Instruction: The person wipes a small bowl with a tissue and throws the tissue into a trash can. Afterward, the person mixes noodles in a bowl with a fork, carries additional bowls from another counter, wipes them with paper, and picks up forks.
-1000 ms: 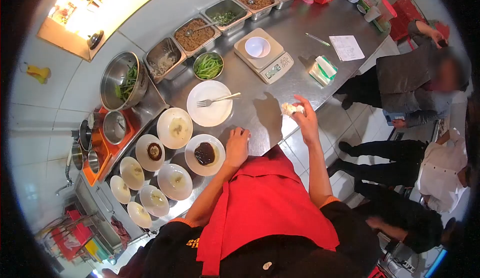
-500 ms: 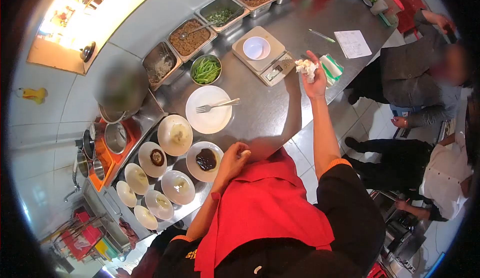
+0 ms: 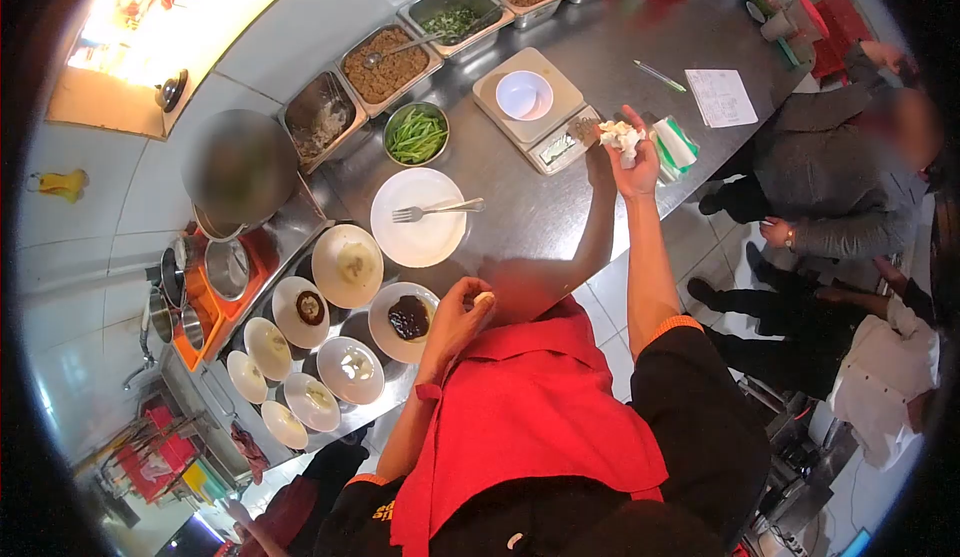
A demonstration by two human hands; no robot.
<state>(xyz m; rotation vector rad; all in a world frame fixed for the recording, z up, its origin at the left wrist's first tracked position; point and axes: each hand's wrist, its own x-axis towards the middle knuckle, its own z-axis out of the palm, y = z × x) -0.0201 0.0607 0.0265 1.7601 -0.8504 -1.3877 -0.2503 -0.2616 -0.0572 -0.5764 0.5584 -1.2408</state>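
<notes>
My right hand (image 3: 640, 169) is raised over the steel counter, fingers closed round a crumpled white paper tissue (image 3: 621, 138) with yellowish patches. It is just right of a kitchen scale (image 3: 545, 147) that carries a small white bowl (image 3: 524, 96). My left hand (image 3: 458, 319) is curled near my red apron (image 3: 540, 407), with a small pale bit (image 3: 484, 299) at its fingertips that I cannot identify. Close beside it stands a bowl of dark sauce (image 3: 409, 318). A white plate (image 3: 400, 244) with a fork (image 3: 438, 211) lies farther up.
Several used bowls (image 3: 350, 371) are grouped at the left end of the counter. Steel trays of food (image 3: 388, 65) line the wall, with a bowl of green vegetable strips (image 3: 417, 136) below. A pack of tissues (image 3: 676, 147), notepad (image 3: 722, 98) and pen (image 3: 660, 76) lie right. People stand beyond the counter.
My left hand has turned and lifted slightly, showing more of the pale bit. My right hand still holds the tissue. The view has shifted slightly, and people at the right have moved.
</notes>
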